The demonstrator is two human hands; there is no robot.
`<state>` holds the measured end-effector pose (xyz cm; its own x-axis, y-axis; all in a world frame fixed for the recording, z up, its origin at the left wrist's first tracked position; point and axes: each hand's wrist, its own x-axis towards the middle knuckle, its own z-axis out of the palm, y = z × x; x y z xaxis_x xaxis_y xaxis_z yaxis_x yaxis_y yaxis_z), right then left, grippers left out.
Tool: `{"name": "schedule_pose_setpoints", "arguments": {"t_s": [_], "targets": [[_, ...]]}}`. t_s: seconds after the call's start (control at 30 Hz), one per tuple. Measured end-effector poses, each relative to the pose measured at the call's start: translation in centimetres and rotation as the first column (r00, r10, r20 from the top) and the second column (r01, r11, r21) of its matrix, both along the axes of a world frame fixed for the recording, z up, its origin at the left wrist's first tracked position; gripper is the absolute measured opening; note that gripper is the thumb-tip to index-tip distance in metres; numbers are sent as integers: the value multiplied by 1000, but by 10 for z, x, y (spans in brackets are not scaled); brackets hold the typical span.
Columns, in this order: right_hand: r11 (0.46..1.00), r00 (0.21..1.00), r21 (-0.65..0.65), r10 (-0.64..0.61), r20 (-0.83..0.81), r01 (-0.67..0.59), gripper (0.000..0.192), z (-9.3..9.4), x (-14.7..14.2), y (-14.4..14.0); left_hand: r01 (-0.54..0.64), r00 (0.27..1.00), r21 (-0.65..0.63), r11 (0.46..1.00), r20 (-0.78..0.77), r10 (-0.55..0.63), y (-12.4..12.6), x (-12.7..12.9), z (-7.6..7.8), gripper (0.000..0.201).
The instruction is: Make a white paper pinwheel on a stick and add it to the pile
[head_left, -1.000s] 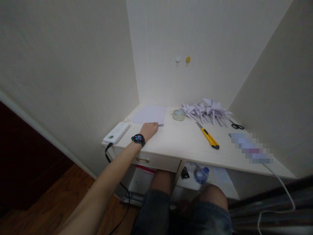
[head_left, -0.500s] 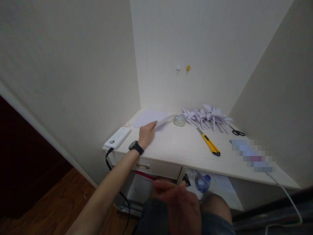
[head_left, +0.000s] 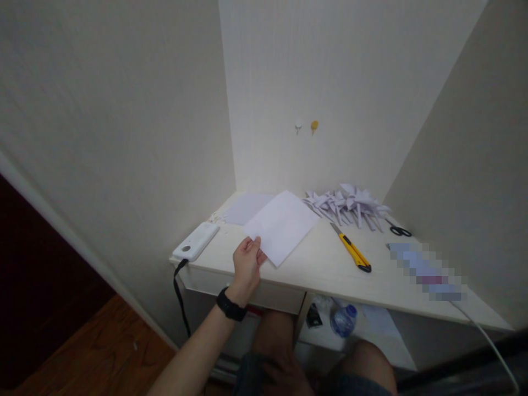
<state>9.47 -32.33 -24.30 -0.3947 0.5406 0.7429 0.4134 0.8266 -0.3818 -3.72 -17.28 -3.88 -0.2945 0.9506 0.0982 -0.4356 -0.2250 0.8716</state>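
Note:
My left hand [head_left: 246, 263], with a black watch on its wrist, pinches the near corner of a white sheet of paper [head_left: 282, 225]. The sheet is lifted and tilted over the left part of the white desk [head_left: 313, 275]. Behind it a stack of pale sheets [head_left: 245, 209] lies flat in the desk's back left corner. My right hand [head_left: 284, 378] is low by my lap at the bottom edge, dim and partly cut off, and its fingers are hard to make out.
A pile of folded paper pieces [head_left: 348, 202] lies at the back. A yellow utility knife [head_left: 351, 250] and black scissors [head_left: 398, 229] lie to the right. A white power bank [head_left: 195, 242] sits on the left edge. A water bottle [head_left: 342, 320] is under the desk.
My left hand picked one sheet off the stack and drew it toward me, lifted above the desk. The sheet now hides the tape roll. My right hand dropped back to my lap.

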Motion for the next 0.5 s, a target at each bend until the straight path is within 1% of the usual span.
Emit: {"name": "schedule_pose_setpoints", "arguments": {"t_s": [0.03,0.07,0.1,0.13,0.17,0.2,0.23,0.27,0.3,0.33,0.37,0.4,0.43,0.47,0.5], "targets": [[992,995,-124,-42,-92,30,26,26,8,9,20,1000,3,1000,-9,-20,-3,3,1,28],[951,958,-293,-168,-231,96,28,55,16,19,37,999,3,999,-12,-37,-6,7,3,26],[896,884,-434,-275,-377,93,27,85,23,31,56,998,3,998,-7,-56,-10,12,3,26],[840,798,-543,-326,-507,-2,31,114,29,44,71,997,4,997,7,-71,-14,17,4,26],[810,680,-570,-342,-649,-137,41,141,34,58,81,997,6,997,17,-81,-17,22,4,27],[786,583,-555,-322,-745,-274,52,166,38,72,83,996,9,996,22,-84,-20,26,3,29],[765,522,-532,-306,-796,-363,60,186,41,87,83,996,11,997,12,-83,-21,29,3,31],[744,508,-540,-312,-803,-395,62,202,44,101,91,996,9,996,-16,-90,-21,31,2,33],[728,521,-567,-336,-785,-385,61,214,47,114,107,993,5,994,-59,-107,-20,31,1,34],[739,517,-588,-381,-767,-328,58,222,50,126,122,987,2,993,-110,-121,-17,30,1,34],[762,520,-596,-411,-749,-256,56,226,54,136,130,978,2,991,-165,-128,-12,28,3,34],[789,540,-595,-436,-720,-155,53,229,58,145,127,968,13,992,-219,-121,-7,26,5,34],[820,570,-572,-466,-676,-9,49,231,61,152,82,963,47,996,-262,-67,-2,23,8,36],[832,614,-531,-505,-607,160,45,233,64,158,19,956,93,995,-294,9,4,21,12,41],[822,656,-468,-553,-514,325,43,235,65,161,-6,946,142,990,-320,52,9,21,17,47]]}}
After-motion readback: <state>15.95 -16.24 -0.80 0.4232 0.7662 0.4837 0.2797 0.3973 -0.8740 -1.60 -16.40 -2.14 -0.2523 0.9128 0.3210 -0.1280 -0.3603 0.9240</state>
